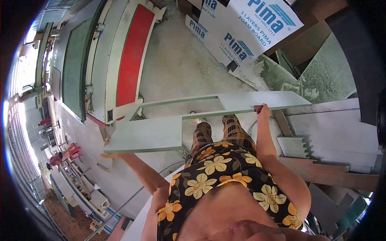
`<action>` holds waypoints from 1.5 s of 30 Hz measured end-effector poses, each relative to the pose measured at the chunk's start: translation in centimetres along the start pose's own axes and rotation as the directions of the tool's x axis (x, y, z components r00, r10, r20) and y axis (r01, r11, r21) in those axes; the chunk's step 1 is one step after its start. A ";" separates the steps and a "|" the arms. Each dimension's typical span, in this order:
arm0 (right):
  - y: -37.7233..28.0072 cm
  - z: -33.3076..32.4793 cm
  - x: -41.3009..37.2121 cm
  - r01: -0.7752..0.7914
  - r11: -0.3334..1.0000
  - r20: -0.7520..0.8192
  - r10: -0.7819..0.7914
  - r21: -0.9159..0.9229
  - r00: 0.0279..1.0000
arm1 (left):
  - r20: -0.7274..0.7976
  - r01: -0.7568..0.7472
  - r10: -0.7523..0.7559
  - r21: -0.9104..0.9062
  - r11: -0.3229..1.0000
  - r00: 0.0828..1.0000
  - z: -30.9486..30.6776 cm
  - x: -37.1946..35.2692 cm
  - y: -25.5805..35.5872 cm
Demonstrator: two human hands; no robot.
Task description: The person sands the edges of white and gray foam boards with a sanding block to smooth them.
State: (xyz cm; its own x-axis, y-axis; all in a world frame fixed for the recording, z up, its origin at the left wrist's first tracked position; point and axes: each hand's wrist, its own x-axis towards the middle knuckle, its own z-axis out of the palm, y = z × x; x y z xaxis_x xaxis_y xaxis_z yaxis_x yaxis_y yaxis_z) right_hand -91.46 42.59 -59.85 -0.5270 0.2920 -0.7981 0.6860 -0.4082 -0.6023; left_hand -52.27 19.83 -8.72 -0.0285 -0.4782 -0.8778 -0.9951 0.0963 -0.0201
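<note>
Levelling the pale green cut-out panel [157, 134], we clamp its edge in our right grip [263, 109]; we cannot tell how our left grip [109, 155] closes underneath.

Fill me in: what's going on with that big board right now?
A person stands holding a pale cut panel roughly level in front of their legs. The right hand grips the near edge of its narrow framed end. The left hand sits under the corner of the wide end, its grip mostly hidden. Pima foam board boxes lie ahead on the floor, a machine with a red panel stands to the left, and stacked boards lie to the right.
</note>
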 end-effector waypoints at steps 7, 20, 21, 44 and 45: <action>-5.6 -2.5 -4.6 0.180 0.972 -0.191 -0.207 -0.151 0.960 | -0.341 -0.319 0.003 -0.875 0.364 0.940 -2.5 32.4 -14.7; -17.1 0.6 -18.3 0.624 0.777 -0.075 -0.629 -0.081 0.774 | -0.270 -0.224 -0.027 -0.734 -0.641 0.962 5.1 51.0 -10.1; -17.9 1.3 -20.1 0.648 0.756 -0.078 -0.654 -0.089 0.753 | -0.217 -0.165 0.000 -0.743 -0.648 0.976 5.9 51.6 -10.1; -2.8 31.1 -45.1 0.821 0.516 0.677 -0.697 0.245 0.236 | -0.048 -0.054 0.035 -0.981 0.188 0.998 10.3 44.4 -11.1; -2.0 31.5 -45.8 0.812 0.527 0.737 -0.648 0.249 0.195 | -0.097 -0.101 0.038 -0.984 0.145 0.995 9.9 44.6 -11.8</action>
State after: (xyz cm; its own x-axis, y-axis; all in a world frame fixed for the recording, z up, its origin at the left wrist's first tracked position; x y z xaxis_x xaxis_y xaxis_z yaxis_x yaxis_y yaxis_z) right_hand -84.52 2.81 -21.60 -0.9166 -0.3158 0.2454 -0.1911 -0.1931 -0.9624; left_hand -40.83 5.99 -52.33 -0.0756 -0.5564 -0.8275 -0.2343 -0.7967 0.5571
